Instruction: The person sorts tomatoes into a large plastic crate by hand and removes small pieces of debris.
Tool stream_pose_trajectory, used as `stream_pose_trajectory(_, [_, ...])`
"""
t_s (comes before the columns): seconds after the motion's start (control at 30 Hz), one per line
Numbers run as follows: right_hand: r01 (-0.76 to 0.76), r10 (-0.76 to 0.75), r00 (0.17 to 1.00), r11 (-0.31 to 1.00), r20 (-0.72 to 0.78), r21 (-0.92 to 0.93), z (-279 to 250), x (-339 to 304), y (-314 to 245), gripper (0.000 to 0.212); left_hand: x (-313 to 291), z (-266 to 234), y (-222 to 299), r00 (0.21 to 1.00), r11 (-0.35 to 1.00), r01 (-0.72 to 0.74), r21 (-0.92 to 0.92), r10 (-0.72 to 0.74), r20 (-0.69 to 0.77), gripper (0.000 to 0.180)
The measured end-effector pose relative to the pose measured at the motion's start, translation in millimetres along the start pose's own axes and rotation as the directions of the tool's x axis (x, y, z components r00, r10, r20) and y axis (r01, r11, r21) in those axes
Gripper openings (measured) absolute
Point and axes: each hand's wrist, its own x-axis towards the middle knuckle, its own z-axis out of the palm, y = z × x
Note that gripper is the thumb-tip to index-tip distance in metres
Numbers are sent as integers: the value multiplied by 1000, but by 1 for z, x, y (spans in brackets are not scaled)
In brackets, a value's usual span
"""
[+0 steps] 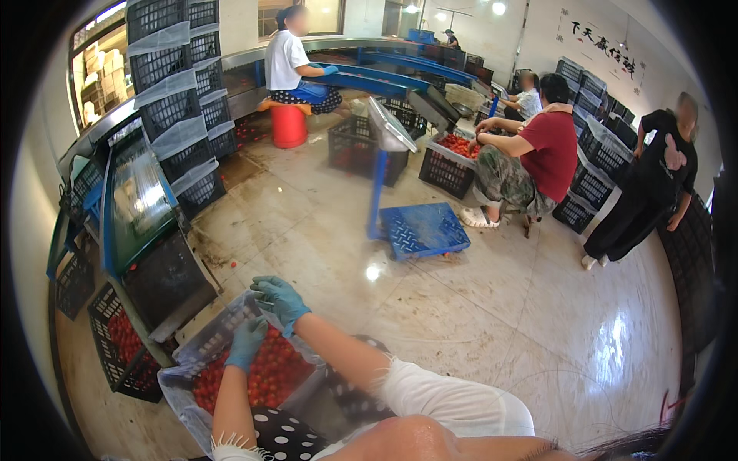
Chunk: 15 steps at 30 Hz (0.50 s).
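Note:
A crate lined with clear plastic point(171, 378) stands in front of me, filled with small red fruits point(269, 373) that look like cherry tomatoes. Both my hands wear blue-green gloves. My left hand point(247, 343) is over the fruits, near the crate's far side; its fingertips are too indistinct to show whether they grip anything. Farther out, my right hand point(281, 302) hovers by the crate's far corner and the liner's edge. Its fingers point left, slightly apart, and I see nothing in them.
Left of my crate, a black crate point(115, 338) holds more red fruits below a sloping chute point(169, 284). A blue platform scale point(425, 229) stands ahead. A person in a red shirt point(550, 150) sits by another crate; one stands at right. Stacked crates point(169, 107) rise at left.

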Motion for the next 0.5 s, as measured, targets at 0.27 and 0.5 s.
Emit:
stream_pose_trajectory(0.27, [1,-1,1000,1000,12,-19,-5,7,5,21,5,4,-15,1000,983,22,-185,-25,-13,32])
stream_pose_trajectory(0.5, [-15,13,1000,999,26,52,-9,10,5,24,1,3,0,1000,974,-4,-225,4,-3,28])
